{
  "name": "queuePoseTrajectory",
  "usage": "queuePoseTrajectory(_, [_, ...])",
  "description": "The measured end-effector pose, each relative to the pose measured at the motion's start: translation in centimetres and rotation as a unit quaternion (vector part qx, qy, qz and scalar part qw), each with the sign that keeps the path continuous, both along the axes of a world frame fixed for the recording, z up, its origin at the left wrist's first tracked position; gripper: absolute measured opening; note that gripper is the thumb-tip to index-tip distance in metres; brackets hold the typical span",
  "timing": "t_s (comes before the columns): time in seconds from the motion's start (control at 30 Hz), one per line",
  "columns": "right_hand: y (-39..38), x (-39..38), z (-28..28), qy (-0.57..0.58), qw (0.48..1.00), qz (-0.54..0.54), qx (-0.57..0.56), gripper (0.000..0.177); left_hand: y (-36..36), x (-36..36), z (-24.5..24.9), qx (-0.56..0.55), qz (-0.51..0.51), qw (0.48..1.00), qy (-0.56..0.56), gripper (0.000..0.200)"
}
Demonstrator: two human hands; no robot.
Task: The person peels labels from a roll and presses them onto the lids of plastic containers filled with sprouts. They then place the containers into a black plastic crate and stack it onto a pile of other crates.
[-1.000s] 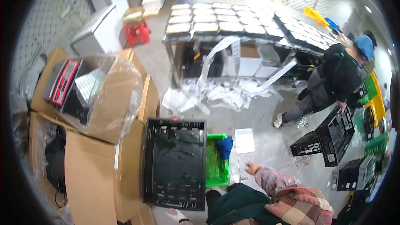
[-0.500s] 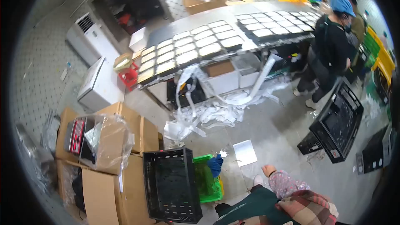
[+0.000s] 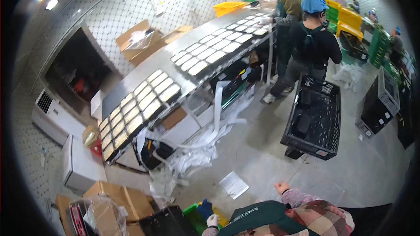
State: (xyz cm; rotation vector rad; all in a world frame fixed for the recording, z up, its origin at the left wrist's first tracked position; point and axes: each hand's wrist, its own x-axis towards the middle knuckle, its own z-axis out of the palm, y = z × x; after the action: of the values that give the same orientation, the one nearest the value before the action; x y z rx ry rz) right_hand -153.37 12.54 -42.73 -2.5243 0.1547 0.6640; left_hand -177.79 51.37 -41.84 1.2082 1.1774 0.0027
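My right hand (image 3: 281,187) is bare, held out over the grey floor with its fingers partly apart and nothing in them. My left hand (image 3: 213,220), in a pale glove, is low in the view beside a dark blue cloth or glove (image 3: 204,209). Whether its fingers grip the blue item is too small to tell. Under them, a green basket (image 3: 191,212) shows in part, with yellow at its right side. A black crate (image 3: 168,223) stands just left of it, cut off by the bottom edge. A white sheet (image 3: 234,185) lies on the floor between my hands.
Filled black trays (image 3: 151,100) line a long metal table (image 3: 127,78), with white strips (image 3: 197,148) heaped below. Two people stand at its far end, one in a blue cap (image 3: 314,2). A large black crate (image 3: 317,120) stands ahead right. Cardboard boxes (image 3: 124,199) are at lower left.
The view has turned right and up, so the table, crates and basket sit further left or lower. My left hand has come into view beside the blue item. More people show at the right.
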Motion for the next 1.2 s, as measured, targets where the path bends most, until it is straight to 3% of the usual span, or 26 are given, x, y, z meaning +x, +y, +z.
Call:
queuePoseTrajectory(0.07, [2.5, -0.7, 2.6, 0.036, 0.997, 0.054, -0.031, 0.061, -0.5, 0.9, -2.3, 0.147, -0.144, 0.979, 0.008, 0.020])
queuePoseTrajectory(0.1, [4.0, -0.4, 3.2, 0.048, 0.994, 0.086, -0.037, 0.058, -1.2, 1.4, -2.5, 0.203, -0.133, 0.970, -0.007, 0.019])
queuePoseTrajectory(0.13, [5.3, 0.1, 3.8, 0.063, 0.990, 0.120, -0.043, 0.056, 2.3, 1.6, -3.5, 0.006, -0.315, 0.948, -0.048, 0.036])
queuePoseTrajectory(0.3, [12.9, 5.4, 2.1, 0.046, 0.990, 0.131, 0.015, 0.048, 7.3, 4.5, -6.0, 0.256, -0.129, 0.958, 0.012, 0.028])
queuePoseTrajectory(0.33, [14.7, 6.8, 1.2, 0.047, 0.990, 0.129, 0.029, 0.046, 11.1, 5.4, -5.2, 0.239, -0.147, 0.959, -0.028, 0.030])
queuePoseTrajectory(0.37, [16.6, 8.2, 0.3, 0.030, 0.991, 0.129, 0.032, 0.043, 13.8, 7.0, -4.6, 0.285, -0.111, 0.952, 0.012, 0.037])
queuePoseTrajectory(0.43, [20.2, 10.7, -0.9, 0.003, 0.988, 0.152, 0.038, 0.038, 20.2, 10.3, -4.5, 0.246, 0.025, 0.969, -0.010, 0.048])
queuePoseTrajectory(0.5, [23.9, 12.2, 1.4, 0.107, 0.982, 0.101, 0.118, 0.033, 25.9, 13.4, -1.2, 0.197, 0.149, 0.955, -0.164, 0.060])
queuePoseTrajectory(0.53, [26.4, 13.6, 2.8, 0.155, 0.974, 0.066, 0.154, 0.031, 29.0, 15.1, -0.4, 0.295, 0.169, 0.935, -0.097, 0.067])
queuePoseTrajectory(0.57, [28.6, 14.9, 3.5, 0.162, 0.970, 0.084, 0.159, 0.030, 32.3, 16.7, 0.2, 0.323, 0.178, 0.924, -0.103, 0.071])
queuePoseTrajectory(0.6, [30.2, 15.7, 4.0, 0.171, 0.967, 0.097, 0.164, 0.029, 34.3, 18.6, 4.7, 0.313, 0.185, 0.923, -0.125, 0.076])
queuePoseTrajectory(0.67, [33.1, 17.2, 4.8, 0.185, 0.963, 0.114, 0.161, 0.028, 38.6, 22.0, 8.4, 0.285, 0.219, 0.927, -0.112, 0.082])
queuePoseTrajectory(0.8, [38.7, 20.1, 5.2, 0.195, 0.959, 0.160, 0.132, 0.029, 45.8, 27.9, 10.0, 0.280, 0.240, 0.918, -0.146, 0.088])
queuePoseTrajectory(0.93, [43.9, 23.5, 6.0, 0.182, 0.951, 0.212, 0.132, 0.027, 51.6, 33.6, 12.8, 0.320, 0.167, 0.931, -0.063, 0.100])
queuePoseTrajectory(1.03, [47.8, 26.8, 5.6, 0.144, 0.947, 0.248, 0.146, 0.021, 55.3, 38.2, 12.9, 0.318, 0.165, 0.934, 0.008, 0.106])
queuePoseTrajectory(1.13, [51.6, 30.1, 3.7, 0.134, 0.951, 0.208, 0.187, 0.023, 58.4, 41.7, 12.9, 0.269, 0.149, 0.949, 0.070, 0.123])
queuePoseTrajectory(1.2, [54.5, 31.5, 4.3, 0.126, 0.951, 0.195, 0.204, 0.023, 60.2, 43.7, 9.5, 0.257, 0.170, 0.948, 0.074, 0.128])
